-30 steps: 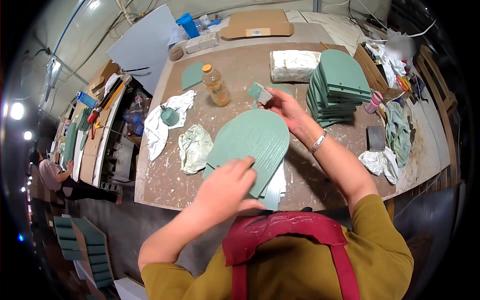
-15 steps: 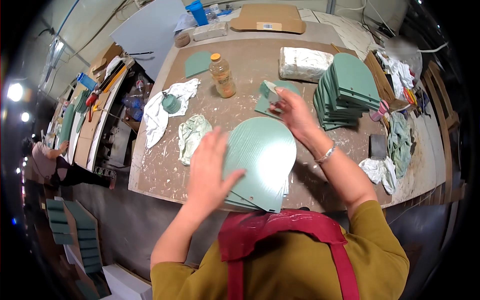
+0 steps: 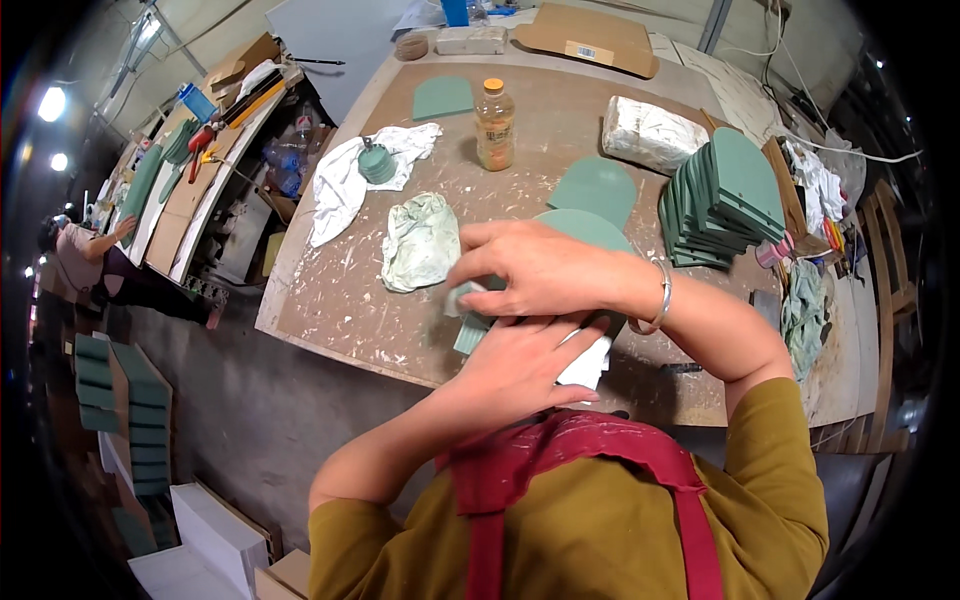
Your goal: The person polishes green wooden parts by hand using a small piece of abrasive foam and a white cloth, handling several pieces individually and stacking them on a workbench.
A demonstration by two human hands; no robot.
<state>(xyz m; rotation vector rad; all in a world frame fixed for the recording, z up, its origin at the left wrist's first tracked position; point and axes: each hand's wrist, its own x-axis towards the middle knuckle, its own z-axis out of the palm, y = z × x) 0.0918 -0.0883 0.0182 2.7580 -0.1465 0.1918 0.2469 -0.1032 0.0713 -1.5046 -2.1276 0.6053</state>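
My right hand (image 3: 535, 268) is closed on a small pale piece of cloth or abrasive (image 3: 464, 299); its exact kind does not show. It works at the left edge of a green arched panel (image 3: 585, 228), which both hands largely cover. Below it, my left hand (image 3: 525, 360) lies with fingers stretched over the panels, partly under the right hand. Another green arched panel (image 3: 597, 190) lies just beyond. To the left rests a crumpled pale green cloth (image 3: 420, 243). Beneath my left fingers shows a bright white patch, either glare or paper.
A stack of green panels (image 3: 735, 190) stands right, beside a white wrapped block (image 3: 652, 135). A bottle with an orange cap (image 3: 494, 130), a single panel (image 3: 442, 97), and a white cloth (image 3: 340, 190) under a small green container (image 3: 376, 163) occupy the far side. Another person (image 3: 85, 255) is at a left bench.
My right hand has come from the far panel toward me and left, crossing over my left hand. The left hand has moved nearer and to the right. The view has shifted too.
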